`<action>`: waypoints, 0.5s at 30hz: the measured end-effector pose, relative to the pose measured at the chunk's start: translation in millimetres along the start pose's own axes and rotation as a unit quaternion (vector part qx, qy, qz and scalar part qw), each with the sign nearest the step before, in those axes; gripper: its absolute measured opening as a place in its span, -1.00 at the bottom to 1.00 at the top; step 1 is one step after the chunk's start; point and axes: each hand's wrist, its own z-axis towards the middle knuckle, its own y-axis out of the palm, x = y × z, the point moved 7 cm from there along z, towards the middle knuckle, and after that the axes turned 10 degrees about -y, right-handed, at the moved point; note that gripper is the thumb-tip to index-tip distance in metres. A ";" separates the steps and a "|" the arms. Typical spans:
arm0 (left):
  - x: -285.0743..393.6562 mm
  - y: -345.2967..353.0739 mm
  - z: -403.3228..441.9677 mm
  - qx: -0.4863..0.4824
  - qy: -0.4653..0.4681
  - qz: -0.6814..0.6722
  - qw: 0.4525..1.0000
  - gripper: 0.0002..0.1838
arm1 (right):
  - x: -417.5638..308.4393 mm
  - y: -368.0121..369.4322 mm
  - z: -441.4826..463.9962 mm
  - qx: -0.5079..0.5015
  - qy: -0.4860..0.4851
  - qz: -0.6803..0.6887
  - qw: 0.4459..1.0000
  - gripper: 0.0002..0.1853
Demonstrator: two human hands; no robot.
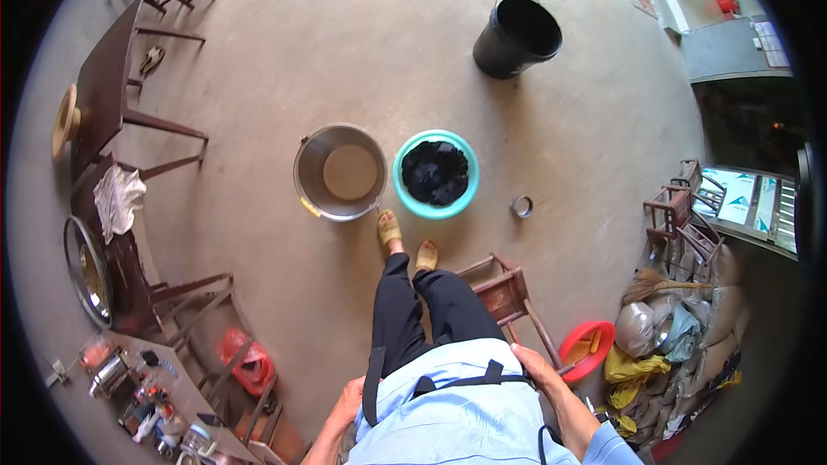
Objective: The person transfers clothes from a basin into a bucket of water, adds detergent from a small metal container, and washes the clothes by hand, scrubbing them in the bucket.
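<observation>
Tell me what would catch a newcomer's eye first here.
Probably the bright turquoise basin holding dark material, just ahead of the person's feet, with a metal bucket to its left. Farther ahead, to the right, stands a black bucket; a red basin sits beside the wooden stool at lower right.

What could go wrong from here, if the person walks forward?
The yellowish left sandal stands close to the wide silver metal bucket, so a step might knock it. The round turquoise plastic basin, holding black material, could perhaps be kicked and spill. The small round metal ring on the bare grey-brown floor may slip underfoot if stepped on.
</observation>
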 end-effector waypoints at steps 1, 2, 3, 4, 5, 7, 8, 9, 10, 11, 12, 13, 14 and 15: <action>1.6 -2.1 4.9 -0.006 0.005 0.032 0.999 -0.69 | -3.8 4.0 5.3 0.019 -0.019 -0.059 0.998 -0.36; 2.3 -5.9 7.2 -0.014 0.007 0.068 0.998 -0.69 | -4.6 9.0 5.4 0.011 -0.025 -0.122 0.992 -0.39; 47.9 16.2 29.1 -0.058 0.034 0.060 0.996 -0.69 | -15.0 -41.1 -13.1 0.040 -0.016 -0.153 0.987 -0.38; 54.5 12.3 39.6 -0.071 0.039 0.083 0.993 -0.70 | -54.5 -26.7 -17.3 0.046 -0.028 -0.195 0.979 -0.36; 56.8 11.3 43.3 -0.088 0.034 0.104 0.990 -0.71 | -89.8 -10.7 -31.3 0.050 -0.029 -0.236 0.970 -0.35; 68.6 9.1 45.5 -0.092 0.032 0.096 0.991 -0.70 | -74.9 -22.5 -23.3 0.049 -0.044 -0.243 0.968 -0.35; 71.8 11.8 42.7 -0.096 0.029 0.083 0.991 -0.69 | -59.8 -30.6 -20.0 0.033 -0.038 -0.156 0.986 -0.37; 73.2 15.5 38.0 -0.096 0.023 0.067 0.993 -0.69 | -47.7 -39.5 -20.1 0.014 -0.029 -0.071 0.997 -0.38; 73.8 22.2 42.4 -0.128 0.017 0.084 0.988 -0.69 | -40.9 -50.7 -24.7 -0.005 -0.020 -0.080 0.997 -0.38; 79.1 27.4 43.7 -0.132 0.008 0.092 0.987 -0.71 | -27.4 -62.0 -28.7 0.006 0.029 0.047 0.998 -0.36; 81.2 34.1 44.4 -0.148 -0.012 0.053 0.988 -0.71 | -23.8 -67.3 -29.5 0.022 0.081 0.171 0.982 -0.34; 83.2 45.0 45.8 -0.164 -0.030 0.012 0.986 -0.72 | -25.9 -75.5 -24.7 0.013 0.088 0.164 0.982 -0.34; 80.2 56.7 47.7 -0.147 -0.066 -0.030 0.987 -0.73 | -23.3 -90.8 -26.2 0.039 0.104 0.162 0.981 -0.31; 78.4 74.8 44.4 -0.150 -0.077 -0.038 0.985 -0.73 | -20.8 -107.9 -33.8 0.071 0.122 0.159 0.977 -0.29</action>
